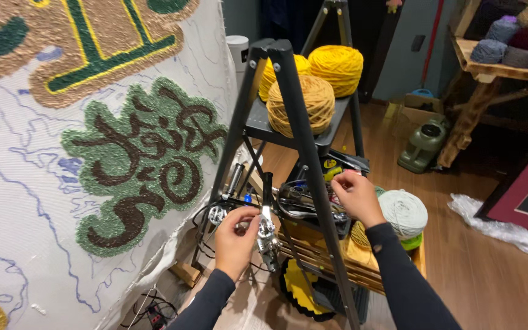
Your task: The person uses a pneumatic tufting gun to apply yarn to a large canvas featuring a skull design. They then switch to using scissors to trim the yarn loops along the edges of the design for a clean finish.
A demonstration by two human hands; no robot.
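Wooden floor under black stepladder; left hand on metal tufting gun

A black step ladder stands on the wooden floor and serves as shelving. Its top shelf carries three balls of yarn: two bright yellow ones at the back and a mustard one at the front. The lower shelf holds a clutter of metal tools. A slatted wooden crate sits on the floor beneath, with a pale green yarn ball on it.
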